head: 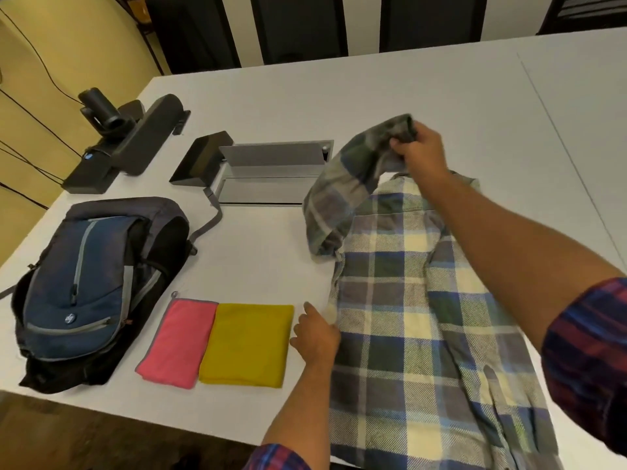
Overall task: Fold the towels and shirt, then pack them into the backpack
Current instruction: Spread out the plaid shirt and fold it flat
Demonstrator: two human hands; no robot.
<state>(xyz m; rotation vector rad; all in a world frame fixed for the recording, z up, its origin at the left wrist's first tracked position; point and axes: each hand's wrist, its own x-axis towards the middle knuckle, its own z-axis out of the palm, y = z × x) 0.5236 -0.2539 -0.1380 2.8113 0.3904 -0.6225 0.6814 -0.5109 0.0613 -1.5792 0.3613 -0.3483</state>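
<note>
Your right hand (419,149) grips the cuff of the plaid shirt (417,320), lifting its sleeve (342,184) above the white table (390,96). Your left hand (317,335) rests with relaxed fingers at the shirt's left edge. The 2 folded towels, pink (176,342) and yellow (247,346), lie touching beside the blue backpack (84,286).

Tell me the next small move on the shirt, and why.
Probably lay the sleeve down across the plaid shirt. The right hand holds its cuff raised while the left hand rests at the shirt's edge; both towels already lie folded.
</note>
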